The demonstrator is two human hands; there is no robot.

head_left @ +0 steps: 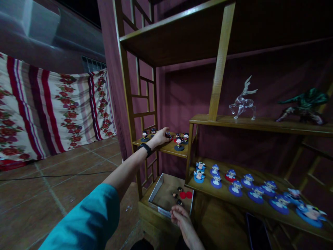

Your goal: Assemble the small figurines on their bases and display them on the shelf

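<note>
My left hand (pixel 159 138), with a black band on its wrist, reaches onto the small upper-left shelf (pixel 173 148). Its fingers close on a small dark figurine (pixel 168 135), partly hidden by the hand. To its right stand several black-haired figurines (pixel 178 143) on round bases; another figurine (pixel 145 135) is left of the hand. Below, my right hand (pixel 181 219) hovers at the near rim of an open cardboard box (pixel 161 194), fingers curled together; whether anything is inside them is hidden. Dark figurine pieces (pixel 174 195) and red discs (pixel 186 195) lie in the box.
On the lower right shelf stand several figurines (pixel 236 187) with purple, blue or red bases. A clear deer ornament (pixel 243 103) and a dark green figure (pixel 304 104) occupy the shelf above. A wooden post (pixel 221 62) divides the rack. A dark phone-like slab (pixel 257 231) is at lower right.
</note>
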